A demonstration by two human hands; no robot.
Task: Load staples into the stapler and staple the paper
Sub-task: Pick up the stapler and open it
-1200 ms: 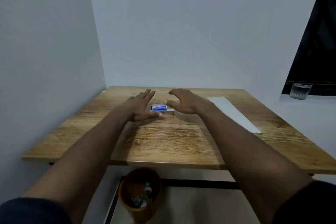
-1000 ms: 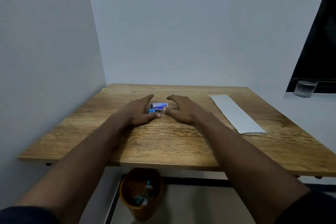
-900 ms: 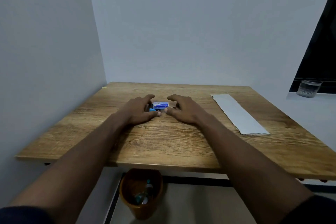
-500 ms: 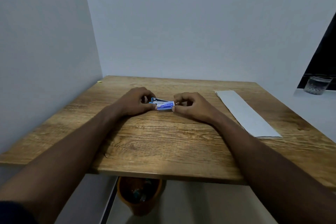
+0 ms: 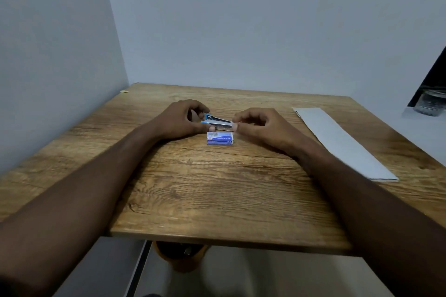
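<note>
**Hand and Workpiece Status: Stapler Held Over Staple Box**

Left hand (image 5: 179, 120) is closed around the left end of the stapler (image 5: 218, 122), thumb and curled fingers pinching it. I read the right hand (image 5: 259, 125) as closed on the stapler's right end, fingertips gripping the metal tip. Both forearms extend from the near edge across the surface (image 5: 217, 188), and the two hands meet at its middle.

1. Stapler: small, with a blue and silver body. It spans the gap between the two hands and sits slightly tilted, left end higher. I cannot tell whether its top is hinged open.
2. Staple box (image 5: 220, 138): blue and white, lying flat on the surface just in front of the stapler, on the near side. Neither hand grips it; the left thumb tip lies at its far edge.
3. Paper (image 5: 337, 142): a long white strip lying flat on the right part of the surface, well apart from both hands.
4. Glass (image 5: 429, 103): stands on a white ledge beyond the right edge of the surface.
5. Orange bin (image 5: 179, 257): partly visible on the floor below the near edge.
</note>
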